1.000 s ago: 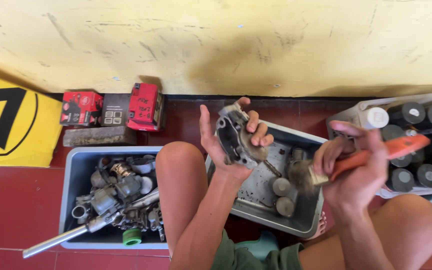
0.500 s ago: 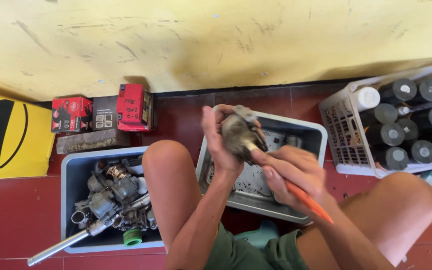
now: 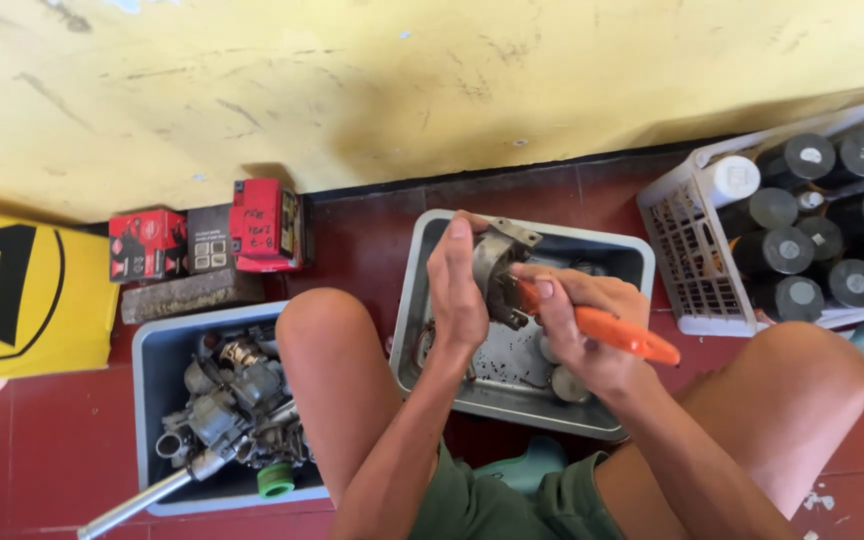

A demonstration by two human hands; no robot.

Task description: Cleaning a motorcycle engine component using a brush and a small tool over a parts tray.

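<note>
A red tiled floor (image 3: 42, 440) is seen from above, bounded at its far edge by a scuffed yellow wall (image 3: 352, 80). At the middle of the floor, between the person's bare knees, a grey metal tray (image 3: 422, 300) is set. A metal part (image 3: 497, 265) is held just above the tray. It is gripped by the left hand (image 3: 455, 290), whose fingers are closed around its side. An orange-handled brush (image 3: 592, 325) is clasped in the right hand (image 3: 587, 335), and its head is pressed against the part; the bristles are hidden behind the fingers.

Dark grit is scattered on the tray's floor, and a few small round pieces (image 3: 567, 385) lie at its near right corner. From this it is judged that cleaning of the part is under way, not finished.

Toward the left edge of the floor a blue bin (image 3: 152, 350) is filled with a heap of greasy parts (image 3: 237, 410), judged as yet uncleaned. Against the wall red boxes (image 3: 207, 235) are lined up, beside a yellow sign (image 3: 12, 290). At the far right corner a white basket (image 3: 697, 255) of dark cans (image 3: 822, 225) is placed.
</note>
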